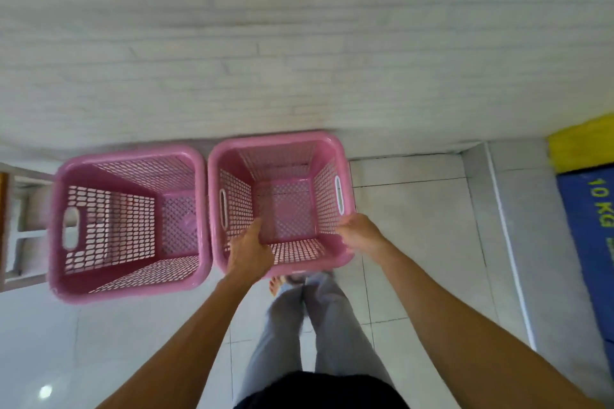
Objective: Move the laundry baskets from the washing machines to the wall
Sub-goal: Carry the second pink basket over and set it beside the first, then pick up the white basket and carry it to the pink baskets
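Note:
Two empty pink perforated laundry baskets stand side by side on the tiled floor against the white brick wall (299,60). The right basket (282,156) is right in front of me. My left hand (249,251) grips its near rim at the left corner, fingers curled inside. My right hand (360,234) holds the near right corner of the same rim. The left basket (129,226) stands untouched, its side nearly touching the right one.
A blue and yellow machine front marked "10 KG" (594,209) stands at the right edge on a raised grey step (518,226). A wooden-framed shelf (20,226) is at the far left. My legs and bare feet (277,284) are just behind the right basket.

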Demonstrator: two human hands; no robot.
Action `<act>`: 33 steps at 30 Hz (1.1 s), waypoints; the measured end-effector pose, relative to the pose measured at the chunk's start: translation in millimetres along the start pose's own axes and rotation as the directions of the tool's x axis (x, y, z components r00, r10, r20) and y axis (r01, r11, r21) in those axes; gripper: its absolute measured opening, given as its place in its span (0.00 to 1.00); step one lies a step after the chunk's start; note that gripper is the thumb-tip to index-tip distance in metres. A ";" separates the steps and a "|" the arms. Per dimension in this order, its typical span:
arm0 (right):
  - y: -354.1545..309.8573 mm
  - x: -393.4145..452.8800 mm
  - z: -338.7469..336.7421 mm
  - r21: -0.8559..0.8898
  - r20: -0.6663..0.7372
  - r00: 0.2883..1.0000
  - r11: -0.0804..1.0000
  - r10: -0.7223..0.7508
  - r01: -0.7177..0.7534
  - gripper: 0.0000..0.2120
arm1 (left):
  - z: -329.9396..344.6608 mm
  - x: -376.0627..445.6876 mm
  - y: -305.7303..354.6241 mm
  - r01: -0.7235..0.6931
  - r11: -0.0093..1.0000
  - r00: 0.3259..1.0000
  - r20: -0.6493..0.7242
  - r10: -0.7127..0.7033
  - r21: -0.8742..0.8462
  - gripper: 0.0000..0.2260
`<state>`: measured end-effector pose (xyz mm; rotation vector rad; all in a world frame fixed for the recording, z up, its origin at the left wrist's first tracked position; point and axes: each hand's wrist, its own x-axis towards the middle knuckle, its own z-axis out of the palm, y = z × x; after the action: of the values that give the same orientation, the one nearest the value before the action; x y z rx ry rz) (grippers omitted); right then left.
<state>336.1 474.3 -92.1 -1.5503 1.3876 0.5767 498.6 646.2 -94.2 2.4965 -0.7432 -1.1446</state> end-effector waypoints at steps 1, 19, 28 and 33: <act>0.6 -14.9 4.4 0.016 0.020 1.000 1.000 -0.020 0.020 0.13 | -1.9 -9.1 6.2 -0.030 0.999 0.999 0.014 0.030 0.020 0.26; 185.9 -182.0 -27.5 0.557 -0.243 0.949 0.830 0.201 -0.033 0.23 | 96.5 -120.5 165.4 -0.518 0.785 0.849 0.319 0.422 0.339 0.25; 370.8 -263.4 -27.4 0.707 -0.303 0.882 0.706 0.360 -0.045 0.29 | 238.0 -237.3 232.4 -0.669 0.672 0.717 0.514 0.471 0.317 0.27; 465.1 -314.1 -14.9 0.813 -0.299 0.813 0.579 0.501 -0.058 0.26 | 314.7 -302.8 264.9 -0.773 0.548 0.597 0.661 0.455 0.321 0.26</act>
<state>-182.0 657.7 22.5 -0.7394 1.9664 -0.3126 3.1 583.6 12.8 1.8845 -2.2703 -1.4011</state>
